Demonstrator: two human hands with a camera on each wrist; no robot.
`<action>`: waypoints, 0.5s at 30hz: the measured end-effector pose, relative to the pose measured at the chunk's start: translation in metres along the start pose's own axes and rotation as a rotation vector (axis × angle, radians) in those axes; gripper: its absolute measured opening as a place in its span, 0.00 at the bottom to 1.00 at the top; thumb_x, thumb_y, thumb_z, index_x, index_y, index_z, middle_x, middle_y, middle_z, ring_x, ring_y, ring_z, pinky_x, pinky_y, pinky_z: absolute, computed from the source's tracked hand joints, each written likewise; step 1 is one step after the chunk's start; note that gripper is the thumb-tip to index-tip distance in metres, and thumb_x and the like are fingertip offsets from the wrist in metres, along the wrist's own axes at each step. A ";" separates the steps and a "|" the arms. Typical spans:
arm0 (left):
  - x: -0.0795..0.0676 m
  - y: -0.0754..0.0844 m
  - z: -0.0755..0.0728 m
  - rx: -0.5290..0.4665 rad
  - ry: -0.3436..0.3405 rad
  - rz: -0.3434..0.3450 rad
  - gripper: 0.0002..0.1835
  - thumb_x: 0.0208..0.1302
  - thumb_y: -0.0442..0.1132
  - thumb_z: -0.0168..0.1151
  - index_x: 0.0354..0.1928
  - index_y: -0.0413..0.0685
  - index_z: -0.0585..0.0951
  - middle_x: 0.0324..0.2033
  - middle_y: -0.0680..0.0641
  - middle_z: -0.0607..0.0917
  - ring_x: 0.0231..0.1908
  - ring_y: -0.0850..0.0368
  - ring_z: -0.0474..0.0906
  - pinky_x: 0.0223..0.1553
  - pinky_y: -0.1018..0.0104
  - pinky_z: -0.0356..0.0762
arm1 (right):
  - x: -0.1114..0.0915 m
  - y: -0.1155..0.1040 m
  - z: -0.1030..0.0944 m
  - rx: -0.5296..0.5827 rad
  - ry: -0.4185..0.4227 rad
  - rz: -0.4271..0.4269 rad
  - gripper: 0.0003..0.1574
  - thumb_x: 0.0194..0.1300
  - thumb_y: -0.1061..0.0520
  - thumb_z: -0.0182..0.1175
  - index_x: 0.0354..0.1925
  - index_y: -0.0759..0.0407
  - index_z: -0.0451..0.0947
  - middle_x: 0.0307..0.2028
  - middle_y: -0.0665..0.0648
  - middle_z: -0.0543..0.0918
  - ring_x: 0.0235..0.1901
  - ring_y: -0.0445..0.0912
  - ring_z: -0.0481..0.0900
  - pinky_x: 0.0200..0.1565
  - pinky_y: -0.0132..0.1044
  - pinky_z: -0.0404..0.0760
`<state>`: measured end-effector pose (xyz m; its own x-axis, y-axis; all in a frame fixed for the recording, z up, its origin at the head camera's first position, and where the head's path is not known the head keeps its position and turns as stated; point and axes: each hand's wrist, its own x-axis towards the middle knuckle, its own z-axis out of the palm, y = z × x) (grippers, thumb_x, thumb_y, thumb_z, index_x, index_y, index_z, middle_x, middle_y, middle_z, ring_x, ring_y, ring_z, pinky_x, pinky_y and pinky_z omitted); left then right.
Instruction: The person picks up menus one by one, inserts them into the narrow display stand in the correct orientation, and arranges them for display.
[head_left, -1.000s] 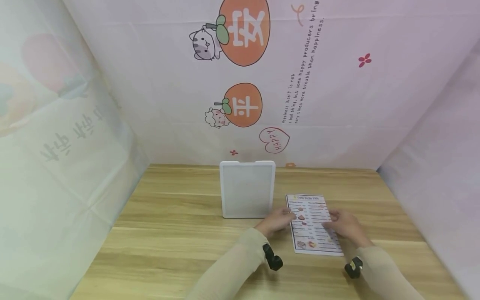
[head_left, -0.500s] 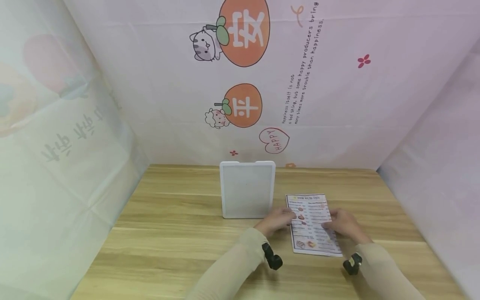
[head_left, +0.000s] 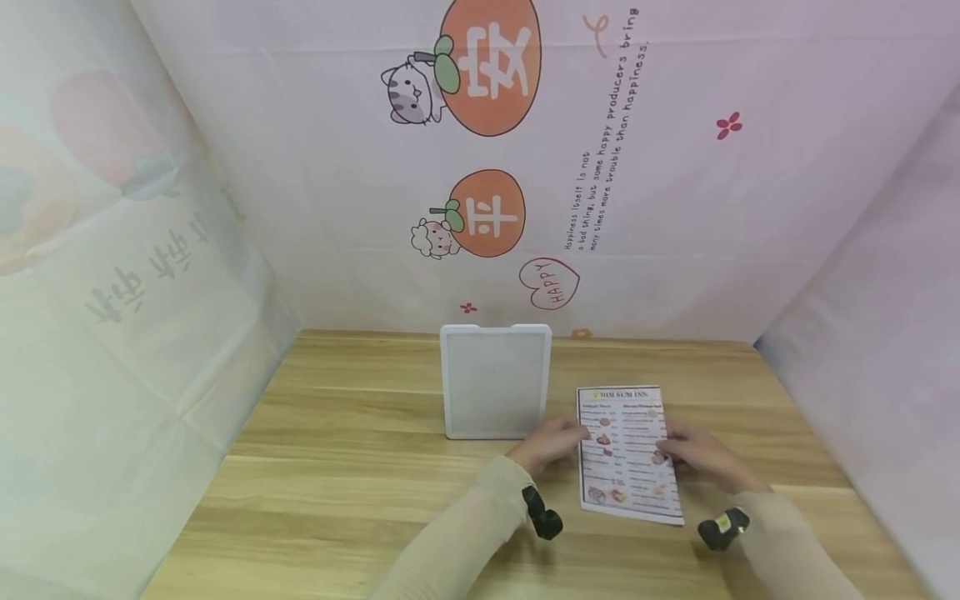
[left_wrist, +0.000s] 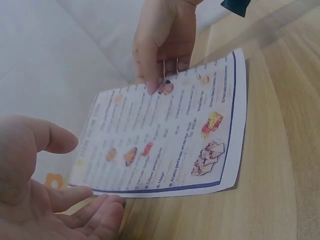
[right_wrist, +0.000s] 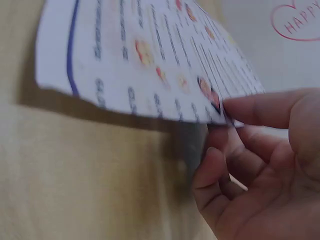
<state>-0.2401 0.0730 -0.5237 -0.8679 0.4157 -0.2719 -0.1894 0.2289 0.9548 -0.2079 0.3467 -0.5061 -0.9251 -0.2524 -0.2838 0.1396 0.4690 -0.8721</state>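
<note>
A printed paper menu (head_left: 626, 467) headed "DIM SUM INN" is held slightly raised over the wooden table. My right hand (head_left: 705, 457) pinches its right edge; in the right wrist view the thumb (right_wrist: 265, 107) lies on top and the other fingers curl underneath. My left hand (head_left: 551, 442) is at the opposite edge. The left wrist view shows its fingers (left_wrist: 105, 215) at and below the paper's edge, while the thumb (left_wrist: 57, 140) stands apart above. Left of the menu, a white-framed grey panel (head_left: 495, 383) stands upright close to my left hand.
The wooden table (head_left: 337, 483) reaches back to a printed cloth backdrop (head_left: 675, 208). Cloth sides (head_left: 97, 375) border it left and right. Each wrist carries a small black camera mount (head_left: 542, 515).
The menu has turned slightly and shifted right, its lower right corner coming nearer. My right hand has moved a little right with its edge; the left hand has barely moved.
</note>
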 end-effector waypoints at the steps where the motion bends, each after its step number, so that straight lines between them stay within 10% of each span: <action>1: 0.001 0.000 0.000 0.005 0.006 -0.007 0.18 0.65 0.43 0.60 0.51 0.40 0.84 0.39 0.47 0.83 0.41 0.50 0.77 0.45 0.54 0.75 | -0.001 -0.001 -0.002 0.017 -0.018 -0.001 0.23 0.76 0.61 0.50 0.58 0.81 0.67 0.42 0.64 0.84 0.41 0.54 0.83 0.44 0.45 0.84; 15: 0.005 0.003 0.001 -0.004 0.100 0.015 0.20 0.63 0.36 0.65 0.58 0.43 0.81 0.39 0.52 0.86 0.38 0.56 0.83 0.47 0.56 0.81 | -0.006 -0.014 -0.015 0.172 -0.086 -0.020 0.27 0.78 0.60 0.49 0.60 0.85 0.63 0.40 0.55 0.84 0.40 0.44 0.82 0.45 0.39 0.82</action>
<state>-0.2450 0.0770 -0.5220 -0.9120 0.3295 -0.2443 -0.1777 0.2194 0.9593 -0.2099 0.3546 -0.4858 -0.8958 -0.3348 -0.2923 0.1866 0.3135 -0.9311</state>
